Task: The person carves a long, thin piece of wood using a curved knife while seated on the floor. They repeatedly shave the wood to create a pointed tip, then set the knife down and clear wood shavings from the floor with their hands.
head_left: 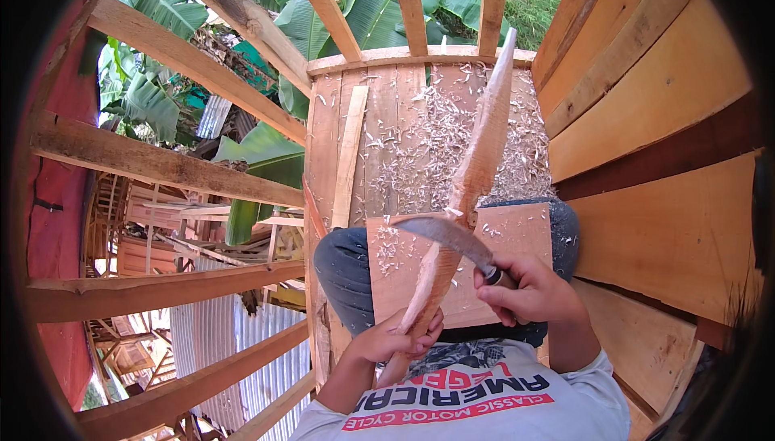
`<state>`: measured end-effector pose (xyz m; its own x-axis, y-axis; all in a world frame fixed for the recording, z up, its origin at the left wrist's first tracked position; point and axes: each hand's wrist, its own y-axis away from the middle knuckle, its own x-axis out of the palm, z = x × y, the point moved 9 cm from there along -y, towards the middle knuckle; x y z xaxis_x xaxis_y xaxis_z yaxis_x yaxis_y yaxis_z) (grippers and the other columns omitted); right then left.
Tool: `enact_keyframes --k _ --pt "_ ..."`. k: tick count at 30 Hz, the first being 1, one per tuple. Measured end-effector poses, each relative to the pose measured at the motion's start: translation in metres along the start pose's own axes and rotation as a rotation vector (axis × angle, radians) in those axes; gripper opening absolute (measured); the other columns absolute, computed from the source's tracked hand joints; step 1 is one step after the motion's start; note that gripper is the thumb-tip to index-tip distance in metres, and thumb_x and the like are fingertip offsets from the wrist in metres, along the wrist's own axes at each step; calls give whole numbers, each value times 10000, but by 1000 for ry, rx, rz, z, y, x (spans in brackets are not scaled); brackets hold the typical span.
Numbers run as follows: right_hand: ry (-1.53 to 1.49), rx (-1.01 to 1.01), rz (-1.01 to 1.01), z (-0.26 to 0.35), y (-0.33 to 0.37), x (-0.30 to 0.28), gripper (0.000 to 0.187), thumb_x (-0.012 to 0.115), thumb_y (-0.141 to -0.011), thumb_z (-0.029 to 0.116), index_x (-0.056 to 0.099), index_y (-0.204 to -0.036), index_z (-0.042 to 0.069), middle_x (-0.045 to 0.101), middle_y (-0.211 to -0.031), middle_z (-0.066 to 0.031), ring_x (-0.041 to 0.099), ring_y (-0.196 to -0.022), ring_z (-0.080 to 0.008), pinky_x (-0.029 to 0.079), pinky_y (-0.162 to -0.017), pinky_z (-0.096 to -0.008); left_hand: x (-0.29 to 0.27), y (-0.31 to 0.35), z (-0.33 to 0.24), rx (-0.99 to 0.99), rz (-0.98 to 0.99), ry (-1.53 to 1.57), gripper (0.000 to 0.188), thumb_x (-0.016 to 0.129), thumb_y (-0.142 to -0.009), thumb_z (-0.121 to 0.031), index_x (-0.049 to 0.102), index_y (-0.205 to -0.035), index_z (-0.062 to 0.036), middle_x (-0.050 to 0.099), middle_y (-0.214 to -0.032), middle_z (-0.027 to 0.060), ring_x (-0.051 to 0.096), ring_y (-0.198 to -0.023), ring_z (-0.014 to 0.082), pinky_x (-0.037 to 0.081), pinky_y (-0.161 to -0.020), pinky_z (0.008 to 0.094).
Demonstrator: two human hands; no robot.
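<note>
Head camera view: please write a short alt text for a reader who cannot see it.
Seen from above, a person's left hand grips the lower end of a long tapered wooden stick while the right hand holds a curved knife across it, over a square board on the lap. Pale shavings cover the plank floor, with banana leaves beyond the open wooden frame.

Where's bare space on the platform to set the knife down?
Barest: the plank strip left of the loose slat, and the board on the lap right of the blade. Crowded: shavings cover the planks around the carved stick. Left hand and right hand fill the near end.
</note>
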<state>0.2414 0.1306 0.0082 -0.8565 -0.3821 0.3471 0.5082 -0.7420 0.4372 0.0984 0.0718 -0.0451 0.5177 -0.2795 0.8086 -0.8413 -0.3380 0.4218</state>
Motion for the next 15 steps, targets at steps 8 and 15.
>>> enact_keyframes --k 8,15 --pt "47 -65 7 -2 -1 -3 121 543 -956 138 559 -937 19 488 -622 28 436 -448 -27 330 -395 -190 0 2 5 -23 15 -40 399 559 -660 -66 390 -1021 -63 393 -806 14 377 -663 83 328 -553 205" --pt "-52 46 -54 -6 1 -10 148 549 -963 169 574 -942 25 474 -574 52 423 -429 -11 313 -379 -194 -7 8 4 -12 19 -50 405 578 -654 -87 392 -1013 -56 389 -802 14 371 -664 85 334 -565 215"
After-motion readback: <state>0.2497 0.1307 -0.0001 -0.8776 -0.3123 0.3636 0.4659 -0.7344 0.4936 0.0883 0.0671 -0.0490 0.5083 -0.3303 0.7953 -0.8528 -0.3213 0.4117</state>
